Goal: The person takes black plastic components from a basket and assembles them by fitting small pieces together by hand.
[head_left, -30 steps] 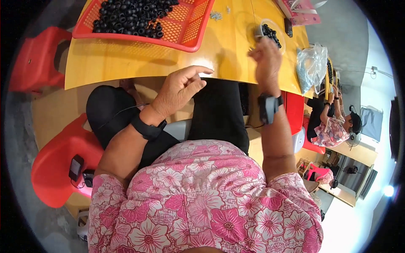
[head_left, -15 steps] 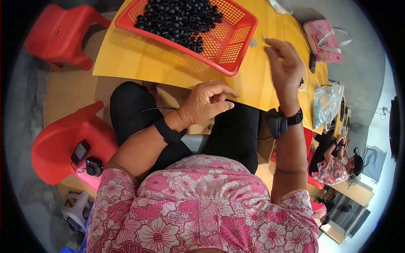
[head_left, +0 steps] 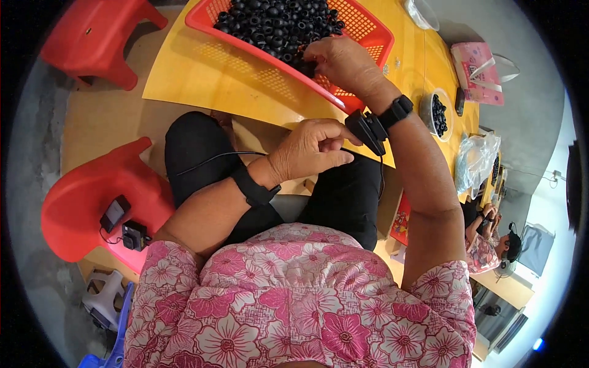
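Note:
A red plastic basket (head_left: 273, 56) on the yellow table holds a heap of small black hollow pieces (head_left: 270, 27), rounded with round openings. My right hand (head_left: 346, 64) reaches over the basket's near right side, its bent fingertips closed down among the pieces; what they grip is hidden. Above my lap, just off the table's edge, is my left hand (head_left: 310, 147). Its fingers are curled, with a gap between forefinger and thumb and nothing visible in it. Each wrist wears a black band; a black box on the right one hangs close to my left fingertips.
Right of the basket stands a round clear tub (head_left: 437, 116) of black pieces. Tiny pale bits (head_left: 386, 69) lie on the table (head_left: 215, 86). Farther right are a pink bag (head_left: 478, 73) and a clear plastic bag (head_left: 478, 156). A red chair (head_left: 104, 202) holds small black devices. Another person sits far right.
My right hand has swung left from over the table to the pieces in the basket, uncovering the round tub. My left hand holds almost the same pose.

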### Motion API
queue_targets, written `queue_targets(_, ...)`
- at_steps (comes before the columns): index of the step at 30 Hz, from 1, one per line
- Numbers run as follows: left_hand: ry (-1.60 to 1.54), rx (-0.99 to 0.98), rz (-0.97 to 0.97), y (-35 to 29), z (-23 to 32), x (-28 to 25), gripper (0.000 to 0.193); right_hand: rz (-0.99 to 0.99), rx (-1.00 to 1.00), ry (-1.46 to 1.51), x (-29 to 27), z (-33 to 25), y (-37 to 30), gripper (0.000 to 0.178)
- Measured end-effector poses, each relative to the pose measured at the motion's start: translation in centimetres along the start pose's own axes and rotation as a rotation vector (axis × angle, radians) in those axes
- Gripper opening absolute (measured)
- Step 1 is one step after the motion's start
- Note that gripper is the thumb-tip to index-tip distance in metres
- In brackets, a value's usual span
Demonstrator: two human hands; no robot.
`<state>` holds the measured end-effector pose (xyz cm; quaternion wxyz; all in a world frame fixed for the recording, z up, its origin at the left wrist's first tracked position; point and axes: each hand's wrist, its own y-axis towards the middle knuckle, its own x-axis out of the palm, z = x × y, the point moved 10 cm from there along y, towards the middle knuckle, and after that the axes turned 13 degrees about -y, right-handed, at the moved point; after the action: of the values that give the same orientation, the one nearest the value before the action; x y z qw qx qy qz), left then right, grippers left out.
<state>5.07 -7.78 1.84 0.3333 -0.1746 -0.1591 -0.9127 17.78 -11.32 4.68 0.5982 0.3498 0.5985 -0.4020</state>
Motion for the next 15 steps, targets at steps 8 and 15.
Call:
queue_targets(8, -0.045, 0.018, 0.007, -0.2, 0.0, 0.2, 0.021, 0.078, 0.029, -0.014, -1.3, 0.8, -1.3, 0.028)
queue_targets(15, -0.273, -0.110, 0.052, -1.1, -1.1, -0.3, 0.017, 0.210, 0.412, 1.140, -5.0, 0.9, -11.7, 0.015)
